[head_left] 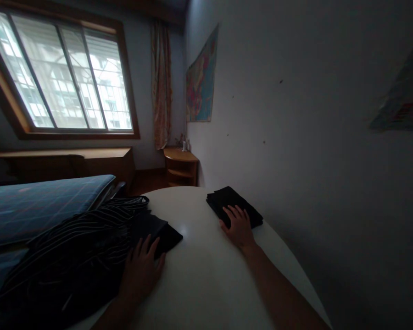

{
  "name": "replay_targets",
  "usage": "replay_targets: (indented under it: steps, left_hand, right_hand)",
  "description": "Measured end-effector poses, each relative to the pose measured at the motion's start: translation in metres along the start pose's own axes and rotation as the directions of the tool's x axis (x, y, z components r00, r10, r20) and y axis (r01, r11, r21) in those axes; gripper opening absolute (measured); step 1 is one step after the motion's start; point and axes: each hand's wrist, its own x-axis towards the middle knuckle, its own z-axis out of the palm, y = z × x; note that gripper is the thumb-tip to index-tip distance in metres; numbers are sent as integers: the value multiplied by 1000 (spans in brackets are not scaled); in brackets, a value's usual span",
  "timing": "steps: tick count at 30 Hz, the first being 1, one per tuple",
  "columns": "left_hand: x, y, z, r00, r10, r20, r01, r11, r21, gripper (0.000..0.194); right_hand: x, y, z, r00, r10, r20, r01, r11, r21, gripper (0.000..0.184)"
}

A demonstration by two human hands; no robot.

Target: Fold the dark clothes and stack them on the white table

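My right hand (238, 225) lies with spread fingers on a folded black cloth (232, 199), which rests near the right side of a white round table (199, 275). On the left, my left hand (142, 268) has its fingers apart over the edge of a heap of dark clothes. The heap includes a black garment with thin white stripes (89, 229) and a plain dark cloth (170, 236) whose corner points toward the table's middle. Whether the left fingertips press on the cloth is hard to tell in the dim light.
A blue checked mattress (48, 199) lies left of the table, partly under the striped clothes. The wall (296, 160) rises close on the right, with a map (202, 80) on it. A wooden corner shelf (181, 158) and a window (65, 78) are farther off.
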Motion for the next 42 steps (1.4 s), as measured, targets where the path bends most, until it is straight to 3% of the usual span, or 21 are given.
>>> replay_targets:
  steps: [7,14,17,19,22,24,27,29,33,35,38,40,42]
  left_hand:
    - [9,-7,-11,998,59,8,-56,983,-174,39]
    - [-14,6,-22,992,123,30,-107,941,-320,31]
    - [-6,2,-39,989,120,-82,-137,959,-249,31]
    - [9,-9,-56,976,87,-201,-111,988,-109,35]
    - [35,-34,-81,945,-74,-319,120,984,128,51]
    - [51,-52,-93,947,-142,-289,211,952,223,60]
    - [71,-73,-104,975,-214,-61,222,949,226,50]
    - [80,-82,-109,969,-235,72,219,958,186,41]
    - [92,-82,-121,972,-223,70,210,966,151,44]
    - [95,-75,-126,984,-177,13,176,981,85,43]
    - [93,-55,-130,994,-54,-95,37,985,-169,45]
    - [87,-35,-132,990,15,-141,-68,920,-385,47]
    - [76,-11,-135,984,65,-165,-151,796,-586,47]
  right_hand:
    - [0,-1,-1,1000,-8,-16,8,1000,13,54]
    - [-10,-10,-4,999,-21,27,21,1000,-17,55]
    - [-12,-12,-2,999,-28,42,29,999,-25,54]
    - [-12,-13,-1,999,-27,41,28,999,-31,54]
    - [-13,-15,1,999,-18,29,18,999,-32,54]
    - [-14,-16,2,1000,-9,22,10,1000,-28,52]
    - [-15,-18,3,1000,3,15,-3,1000,-25,51]
    - [-16,-19,4,1000,8,16,-7,1000,-26,51]
    - [-19,-21,2,999,13,40,-12,1000,-27,51]
    - [-19,-23,1,999,21,47,-20,999,-29,51]
    - [-18,-24,0,999,31,43,-29,999,-29,51]
    - [-17,-25,-1,999,14,35,-14,1000,-11,52]
    - [-17,-30,-3,999,-45,29,44,998,48,54]
